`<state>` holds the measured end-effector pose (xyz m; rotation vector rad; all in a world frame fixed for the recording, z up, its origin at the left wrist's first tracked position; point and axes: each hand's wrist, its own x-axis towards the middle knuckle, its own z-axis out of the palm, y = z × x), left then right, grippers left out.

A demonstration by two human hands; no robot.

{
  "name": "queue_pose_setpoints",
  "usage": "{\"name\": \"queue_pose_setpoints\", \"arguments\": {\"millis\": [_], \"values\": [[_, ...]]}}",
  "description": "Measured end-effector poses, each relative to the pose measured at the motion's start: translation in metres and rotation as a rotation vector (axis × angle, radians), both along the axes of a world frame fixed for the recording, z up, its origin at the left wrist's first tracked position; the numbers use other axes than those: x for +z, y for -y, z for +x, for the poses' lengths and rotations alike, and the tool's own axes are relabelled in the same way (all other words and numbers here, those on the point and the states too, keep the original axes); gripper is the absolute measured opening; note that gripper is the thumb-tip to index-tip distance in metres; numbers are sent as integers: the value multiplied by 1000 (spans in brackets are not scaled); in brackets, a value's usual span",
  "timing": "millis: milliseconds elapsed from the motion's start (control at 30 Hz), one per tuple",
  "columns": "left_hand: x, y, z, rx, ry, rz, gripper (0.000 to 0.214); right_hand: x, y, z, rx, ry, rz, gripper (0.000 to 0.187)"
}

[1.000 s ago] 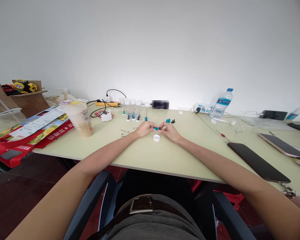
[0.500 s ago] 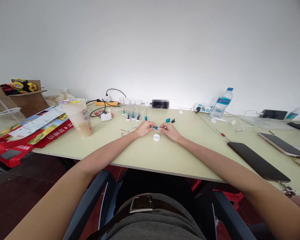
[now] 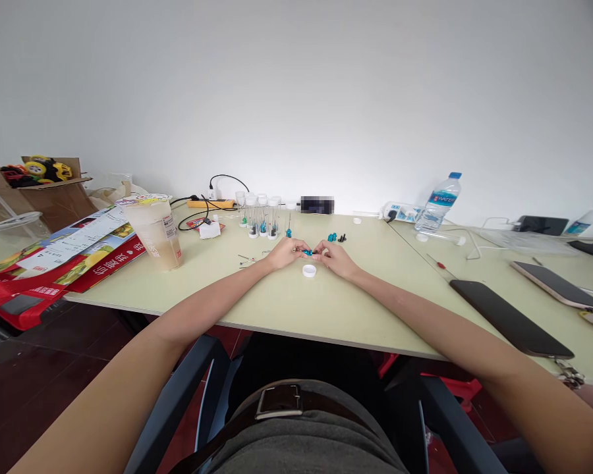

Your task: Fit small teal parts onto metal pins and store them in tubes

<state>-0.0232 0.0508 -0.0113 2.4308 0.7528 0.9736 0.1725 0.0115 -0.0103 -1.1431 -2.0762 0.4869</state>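
Observation:
Between my hands is a small blue part (image 3: 308, 252), mostly covered by fingertips. My left hand (image 3: 287, 253) pinches it from the left. My right hand (image 3: 335, 258) closes on its other side, with a small dark bit at the fingertips. Just below them a round white cap (image 3: 309, 270) lies on the table. Behind my left hand stands a blue piece with a thin upright needle-like rod (image 3: 289, 232). Several blue parts (image 3: 332, 237) and black parts (image 3: 342, 238) lie beyond my right hand. Thin metal rods (image 3: 247, 261) lie left of my left hand.
Several clear tubes with white bases (image 3: 263, 217) stand at the back left. A milk tea cup (image 3: 154, 234) and a red bag (image 3: 109, 257) are on the left. A water bottle (image 3: 437, 205), power strip (image 3: 400, 213) and black phone-like slab (image 3: 508, 317) are on the right.
The fingers of my right hand have shifted slightly around the blue part, and a dark bit now shows there. My left hand stays almost still.

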Motion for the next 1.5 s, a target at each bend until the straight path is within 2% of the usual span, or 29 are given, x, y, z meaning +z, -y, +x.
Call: {"name": "queue_pose_setpoints", "arguments": {"millis": [100,300,500,700,800,967,1100,1267,1433,1500], "values": [[0,0,0,-3,-8,-2,20,1,1,-1,-4,-5,38,23],[0,0,0,2,6,18,19,1,0,0,-12,32,-23,32],[0,-1,0,-15,-10,-3,20,-1,0,-1,-11,-2,40,25],[-1,-3,0,-35,6,-25,21,1,0,-1,-31,45,-35,31],[-2,-4,-1,-31,-10,-12,20,0,0,0,-14,19,2,24],[-2,-4,0,-13,-22,-7,23,0,1,0,-13,3,19,23],[-1,-2,0,-16,-2,-2,22,2,1,-1,-26,38,-33,33],[-2,-3,0,-2,-17,1,20,0,0,0,-6,-2,27,23],[-2,-3,0,-5,-10,18,19,0,0,0,-21,11,38,27],[-1,-3,0,-3,1,15,19,2,1,-1,-40,20,24,34]]}}
